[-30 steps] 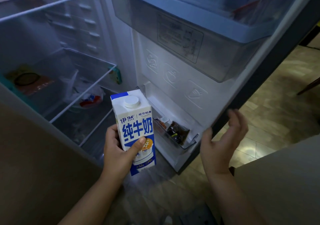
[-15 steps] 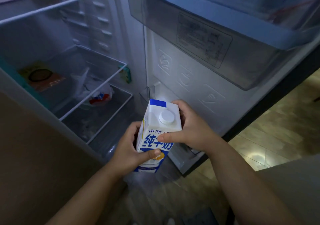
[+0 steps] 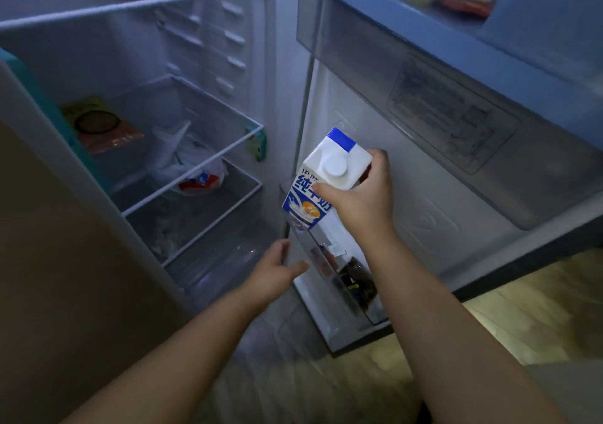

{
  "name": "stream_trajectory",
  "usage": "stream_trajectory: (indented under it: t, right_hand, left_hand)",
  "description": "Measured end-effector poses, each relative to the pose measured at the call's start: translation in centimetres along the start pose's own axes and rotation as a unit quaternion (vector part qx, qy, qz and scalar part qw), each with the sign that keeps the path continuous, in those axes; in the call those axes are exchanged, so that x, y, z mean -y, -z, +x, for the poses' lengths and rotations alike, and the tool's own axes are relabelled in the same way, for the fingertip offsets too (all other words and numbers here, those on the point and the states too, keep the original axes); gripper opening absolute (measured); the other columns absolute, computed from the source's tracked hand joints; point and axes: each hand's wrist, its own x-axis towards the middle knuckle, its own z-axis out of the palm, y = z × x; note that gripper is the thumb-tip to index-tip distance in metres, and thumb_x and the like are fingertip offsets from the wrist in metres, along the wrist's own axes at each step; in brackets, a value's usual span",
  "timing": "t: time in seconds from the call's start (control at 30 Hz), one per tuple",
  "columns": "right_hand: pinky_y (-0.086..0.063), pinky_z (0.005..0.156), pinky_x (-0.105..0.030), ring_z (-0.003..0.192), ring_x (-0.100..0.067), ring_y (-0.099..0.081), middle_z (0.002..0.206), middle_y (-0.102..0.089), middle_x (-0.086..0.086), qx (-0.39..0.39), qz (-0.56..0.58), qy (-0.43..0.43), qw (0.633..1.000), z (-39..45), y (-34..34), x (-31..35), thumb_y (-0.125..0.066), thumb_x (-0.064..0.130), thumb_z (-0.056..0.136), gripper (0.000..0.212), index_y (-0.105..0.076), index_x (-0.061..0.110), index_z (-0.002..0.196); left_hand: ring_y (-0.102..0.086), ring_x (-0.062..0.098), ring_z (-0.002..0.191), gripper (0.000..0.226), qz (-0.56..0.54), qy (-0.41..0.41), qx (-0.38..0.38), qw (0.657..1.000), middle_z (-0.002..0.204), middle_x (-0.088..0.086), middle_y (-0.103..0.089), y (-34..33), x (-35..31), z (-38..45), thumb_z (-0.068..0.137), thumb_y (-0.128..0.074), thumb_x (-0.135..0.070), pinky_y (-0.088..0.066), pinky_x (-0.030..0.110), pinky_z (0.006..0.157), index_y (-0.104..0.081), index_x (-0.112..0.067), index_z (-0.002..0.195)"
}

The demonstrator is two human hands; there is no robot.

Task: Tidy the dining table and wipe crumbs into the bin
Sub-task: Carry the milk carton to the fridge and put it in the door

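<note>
Carton (image 3: pixel 329 175) in right hand (image 3: pixel 365 195) grip, base hidden by door bin (image 3: pixel 326 280) | left hand (image 3: pixel 277 270) open, empty

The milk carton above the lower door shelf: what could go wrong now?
The milk carton is tilted and held only by the right hand; it may catch the door shelf rim. Dark packets already fill part of that shelf. The left hand near the rim could get pinched.

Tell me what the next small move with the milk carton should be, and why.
Probably lower the milk carton straight down into the bottom door bin. The right hand holds it tilted just above the bin's near end, which looks free, and the left hand is off it.
</note>
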Motion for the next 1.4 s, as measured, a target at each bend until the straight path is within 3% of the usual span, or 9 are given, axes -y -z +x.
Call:
stream_trajectory:
  t: [0.1, 0.17, 0.27, 0.43, 0.7, 0.87, 1.07, 1.2, 1.4]
  right_hand:
    - [-0.051, 0.065, -0.029, 0.080, -0.015, -0.063, 0.091, -0.063, 0.003, -0.018, -0.026, 0.016, 0.999, 1.5, -1.7, -1.0, -0.088, 0.016, 0.053, 0.061, -0.045, 0.016, 0.097]
    - [-0.049, 0.064, -0.027, 0.079, -0.017, -0.062, 0.092, -0.063, 0.000, -0.027, -0.036, 0.019, 0.999, 2.3, -2.6, -2.0, -0.088, 0.015, 0.054, 0.060, -0.044, 0.017, 0.095]
    - [-0.043, 0.059, -0.015, 0.076, -0.015, -0.059, 0.090, -0.062, 0.000, -0.046, -0.054, 0.018, 0.997, 3.3, -3.7, -3.6, -0.088, 0.014, 0.054, 0.059, -0.045, 0.016, 0.093]
    - [-0.050, 0.063, -0.026, 0.075, -0.017, -0.061, 0.088, -0.062, 0.001, -0.075, -0.076, -0.013, 0.994, 3.2, -4.5, -6.9, -0.085, 0.018, 0.052, 0.054, -0.048, 0.017, 0.091]
    - [-0.043, 0.062, -0.020, 0.078, -0.018, -0.059, 0.089, -0.059, 0.001, -0.077, -0.098, -0.024, 0.992, 1.3, -4.5, -11.0, -0.086, 0.015, 0.055, 0.052, -0.045, 0.021, 0.087]
    - [-0.054, 0.071, -0.035, 0.085, -0.020, -0.063, 0.094, -0.062, -0.001, -0.037, -0.114, -0.046, 0.992, 2.1, -5.5, -12.1, -0.085, 0.017, 0.054, 0.053, -0.046, 0.024, 0.088]
    - [-0.054, 0.072, -0.034, 0.087, -0.022, -0.064, 0.098, -0.064, -0.006, -0.021, -0.127, -0.069, 0.989, 3.7, -7.1, -13.4, -0.089, 0.018, 0.049, 0.059, -0.048, 0.016, 0.092]
    - [-0.054, 0.071, -0.033, 0.084, -0.022, -0.064, 0.098, -0.063, -0.007, -0.032, -0.119, -0.079, 0.989, 4.2, -7.8, -13.8, -0.088, 0.020, 0.048, 0.061, -0.048, 0.011, 0.094]
    - [-0.043, 0.063, -0.017, 0.080, -0.020, -0.062, 0.096, -0.064, -0.007, -0.070, -0.072, -0.095, 0.990, 4.4, -9.3, -13.4, -0.089, 0.017, 0.051, 0.060, -0.049, 0.009, 0.095]
  left_hand:
    - [-0.055, 0.011, 0.113, 0.030, -0.021, 0.027, 0.037, 0.999, 0.118, -0.009, -0.060, -2.0, 1.1, 2.8, 0.087, -0.070, -0.019, -0.045, 0.026, 0.096, -0.049, -0.026, 0.108]
    - [-0.051, 0.002, 0.093, 0.029, -0.034, 0.037, 0.035, 0.998, 0.099, -0.017, -0.053, -3.1, 1.3, 3.9, 0.092, -0.064, -0.012, -0.044, 0.018, 0.080, -0.044, -0.027, 0.107]
    - [-0.056, 0.006, 0.078, 0.031, -0.059, 0.048, 0.023, 0.997, 0.100, 0.003, -0.064, -5.2, 1.6, 5.4, 0.091, -0.061, -0.003, -0.047, 0.015, 0.065, -0.045, -0.030, 0.093]
    - [-0.051, 0.006, 0.068, 0.053, -0.074, 0.068, 0.030, 0.995, 0.095, 0.000, -0.057, -7.4, 2.7, 6.5, 0.092, -0.057, -0.006, -0.040, 0.010, 0.048, -0.027, -0.029, 0.129]
    - [-0.054, 0.046, 0.121, 0.088, -0.078, 0.032, 0.031, 0.996, 0.133, 0.023, -0.054, -9.4, 4.3, 7.4, 0.076, -0.057, -0.021, -0.049, 0.053, 0.092, -0.009, -0.026, 0.149]
    - [-0.055, 0.031, 0.123, 0.077, -0.077, 0.017, 0.015, 0.997, 0.135, 0.011, -0.053, -10.0, 5.4, 8.0, 0.072, -0.059, -0.026, -0.052, 0.040, 0.097, -0.020, -0.048, 0.134]
    - [-0.050, 0.028, 0.129, 0.080, -0.067, -0.021, 0.042, 0.997, 0.145, 0.016, -0.046, -8.8, 5.0, 7.4, 0.092, -0.051, 0.001, -0.044, 0.009, 0.087, -0.001, -0.014, 0.152]
    - [-0.049, 0.025, 0.132, 0.095, -0.043, -0.008, 0.056, 0.997, 0.151, 0.011, -0.041, -8.7, 5.0, 7.6, 0.087, -0.056, -0.013, -0.046, 0.032, 0.106, 0.009, -0.018, 0.155]
    - [-0.052, 0.032, 0.128, 0.113, -0.040, 0.005, 0.067, 0.997, 0.147, 0.005, -0.042, -9.1, 6.3, 8.1, 0.070, -0.060, -0.034, -0.048, 0.045, 0.103, 0.015, -0.020, 0.154]
